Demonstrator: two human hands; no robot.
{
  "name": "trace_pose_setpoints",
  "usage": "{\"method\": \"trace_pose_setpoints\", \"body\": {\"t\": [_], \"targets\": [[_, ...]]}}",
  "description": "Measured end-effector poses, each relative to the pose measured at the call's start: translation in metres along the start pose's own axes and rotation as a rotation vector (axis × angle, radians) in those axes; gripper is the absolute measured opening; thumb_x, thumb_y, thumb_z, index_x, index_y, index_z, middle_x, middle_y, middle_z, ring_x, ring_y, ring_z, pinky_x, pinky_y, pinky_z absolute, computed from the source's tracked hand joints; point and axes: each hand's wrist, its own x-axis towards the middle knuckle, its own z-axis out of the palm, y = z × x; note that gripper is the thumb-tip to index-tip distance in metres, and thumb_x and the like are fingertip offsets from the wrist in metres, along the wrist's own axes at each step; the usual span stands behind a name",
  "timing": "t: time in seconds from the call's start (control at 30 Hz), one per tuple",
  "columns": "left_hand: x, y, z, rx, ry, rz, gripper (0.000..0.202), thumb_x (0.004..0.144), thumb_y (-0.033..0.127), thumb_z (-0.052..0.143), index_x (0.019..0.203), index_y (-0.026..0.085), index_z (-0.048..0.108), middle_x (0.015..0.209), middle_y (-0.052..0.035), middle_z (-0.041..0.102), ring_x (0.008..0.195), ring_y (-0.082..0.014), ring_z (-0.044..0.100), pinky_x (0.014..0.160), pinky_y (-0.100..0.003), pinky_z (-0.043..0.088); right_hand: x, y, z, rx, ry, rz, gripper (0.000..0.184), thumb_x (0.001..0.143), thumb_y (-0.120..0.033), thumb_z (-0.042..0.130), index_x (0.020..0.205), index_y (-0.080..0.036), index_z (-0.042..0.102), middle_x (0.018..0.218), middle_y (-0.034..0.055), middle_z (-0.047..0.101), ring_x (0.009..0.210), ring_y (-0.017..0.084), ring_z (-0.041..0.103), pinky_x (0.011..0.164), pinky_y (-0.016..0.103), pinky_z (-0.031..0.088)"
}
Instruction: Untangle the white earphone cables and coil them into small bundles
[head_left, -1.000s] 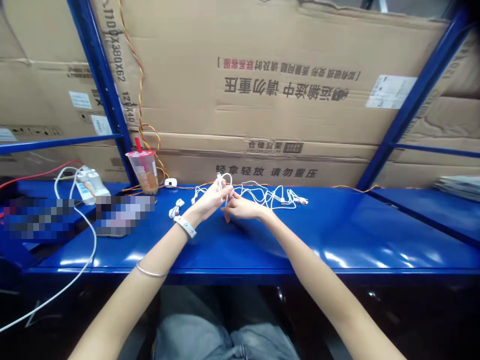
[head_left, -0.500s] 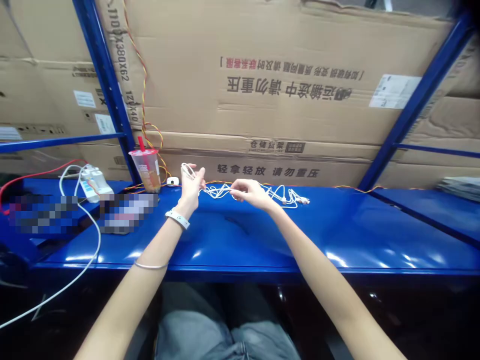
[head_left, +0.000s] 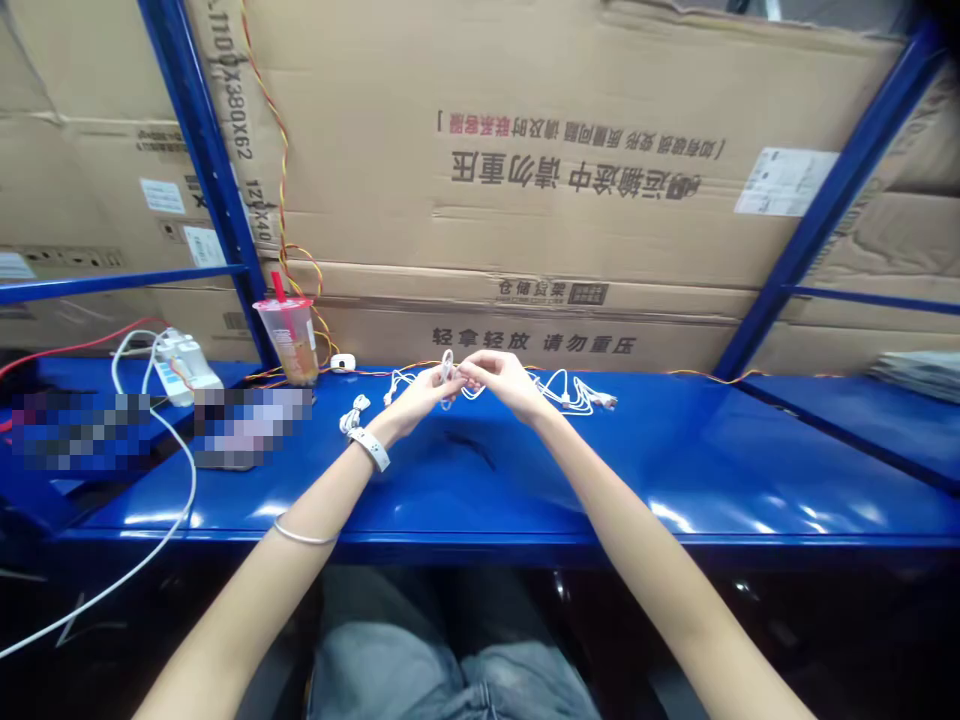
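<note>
My left hand [head_left: 420, 398] and my right hand [head_left: 501, 381] meet fingertip to fingertip above the blue metal workbench [head_left: 600, 470]. Both pinch a thin white cable [head_left: 448, 372], whose short loop hangs between them. Further white cable strands [head_left: 570, 396] lie in a loose tangle to the right of my right hand, with small connectors at their end. A small white cable bundle [head_left: 354, 413] rests just beyond my left wrist, which wears a white band [head_left: 369, 449].
A plastic cup with a red straw [head_left: 286, 338] and a white power strip [head_left: 184, 366] stand at the back left. A blurred object [head_left: 253, 428] lies near them. Red-and-yellow wire [head_left: 282, 170] runs along cardboard boxes behind blue shelf uprights. Papers [head_left: 919, 370] lie at far right.
My hands have come back together from half a second ago. My left hand has dropped from its raised position, and the cable loop now hangs between both hands.
</note>
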Motion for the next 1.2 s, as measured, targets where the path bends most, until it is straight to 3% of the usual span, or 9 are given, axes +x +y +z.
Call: {"method": "trace_pose_setpoints", "body": {"t": [0.13, 0.27, 0.5, 0.67, 0.77, 0.87, 0.97, 1.1, 1.2], "targets": [[0.000, 0.002, -0.001, -0.204, 0.090, -0.025, 0.028, 0.080, 0.042, 0.064, 0.079, 0.017, 0.052, 0.065, 0.0033, 0.049, 0.064, -0.0110, 0.054, 0.064, -0.025, 0.043, 0.002, 0.002, -0.010, 0.002, 0.062, 0.001, 0.033, 0.073, -0.044, 0.068, 0.087, -0.013, 0.067, 0.078, 0.0041, 0.067, 0.068, 0.013, 0.059, 0.066, 0.025, 0.048], [0.000, 0.001, 0.001, -0.199, 0.175, -0.013, 0.027, 0.081, 0.041, 0.063, 0.083, 0.018, 0.050, 0.063, 0.0044, 0.049, 0.055, -0.0081, 0.050, 0.054, -0.021, 0.038, 0.003, 0.007, -0.012, -0.017, 0.105, 0.043, 0.032, 0.071, -0.042, 0.069, 0.086, -0.013, 0.067, 0.073, 0.0043, 0.067, 0.061, 0.013, 0.058, 0.056, 0.024, 0.045], [0.001, -0.010, 0.014, -0.279, 0.087, -0.084, 0.037, 0.078, 0.051, 0.064, 0.090, 0.017, 0.055, 0.070, 0.0008, 0.055, 0.059, -0.0096, 0.053, 0.054, -0.023, 0.043, 0.002, 0.011, 0.008, -0.011, 0.135, -0.008, 0.020, 0.071, -0.030, 0.066, 0.081, -0.014, 0.067, 0.071, 0.0036, 0.067, 0.061, 0.015, 0.060, 0.059, 0.026, 0.048], [-0.002, -0.004, 0.025, -0.511, 0.104, -0.125, 0.039, 0.081, 0.050, 0.063, 0.100, 0.017, 0.062, 0.086, -0.0048, 0.065, 0.070, -0.0130, 0.061, 0.060, -0.024, 0.049, -0.003, 0.010, 0.019, -0.281, 0.178, -0.125, 0.014, 0.075, -0.029, 0.063, 0.079, -0.016, 0.067, 0.075, 0.0029, 0.066, 0.073, 0.016, 0.059, 0.068, 0.028, 0.046], [-0.001, -0.001, 0.027, -0.592, 0.186, -0.108, 0.029, 0.083, 0.041, 0.063, 0.097, 0.016, 0.065, 0.088, -0.0047, 0.067, 0.068, -0.0117, 0.062, 0.056, -0.021, 0.047, -0.005, 0.009, 0.027, -0.435, 0.233, -0.196, 0.013, 0.073, -0.025, 0.065, 0.083, -0.016, 0.063, 0.079, 0.0033, 0.063, 0.079, 0.018, 0.056, 0.072, 0.030, 0.046], [0.004, -0.003, 0.020, -0.660, 0.320, -0.086, 0.024, 0.087, 0.037, 0.059, 0.083, 0.014, 0.063, 0.073, -0.0031, 0.065, 0.063, -0.0111, 0.061, 0.054, -0.020, 0.046, -0.004, 0.010, 0.028, -0.480, 0.282, -0.268, 0.033, 0.068, -0.026, 0.071, 0.096, -0.016, 0.058, 0.097, 0.0074, 0.060, 0.091, 0.021, 0.055, 0.080, 0.034, 0.046], [0.007, -0.001, 0.007, -0.724, 0.392, -0.065, 0.028, 0.089, 0.037, 0.054, 0.074, 0.014, 0.056, 0.065, -0.0020, 0.061, 0.067, -0.0141, 0.064, 0.060, -0.024, 0.049, -0.001, 0.018, 0.014, -0.591, 0.163, -0.273, 0.038, 0.072, -0.028, 0.071, 0.105, -0.017, 0.057, 0.108, 0.0094, 0.059, 0.103, 0.023, 0.053, 0.090, 0.038, 0.043], [0.007, 0.006, -0.006, -0.855, 0.369, -0.054, 0.030, 0.089, 0.040, 0.055, 0.071, 0.015, 0.052, 0.055, 0.0038, 0.049, 0.055, -0.0091, 0.055, 0.068, -0.027, 0.051, 0.002, 0.032, -0.011, -0.776, -0.121, -0.124, 0.020, 0.082, -0.024, 0.061, 0.100, -0.017, 0.064, 0.106, 0.0087, 0.066, 0.102, 0.022, 0.056, 0.092, 0.038, 0.041], [0.007, 0.010, -0.012, -0.915, 0.364, -0.019, 0.031, 0.090, 0.040, 0.053, 0.071, 0.016, 0.051, 0.052, 0.0064, 0.040, 0.045, -0.0049, 0.041, 0.056, -0.021, 0.045, 0.002, 0.032, -0.026, -0.742, -0.284, -0.043, 0.018, 0.086, -0.026, 0.055, 0.093, -0.015, 0.068, 0.098, 0.0079, 0.069, 0.091, 0.019, 0.061, 0.085, 0.032, 0.044]]}}
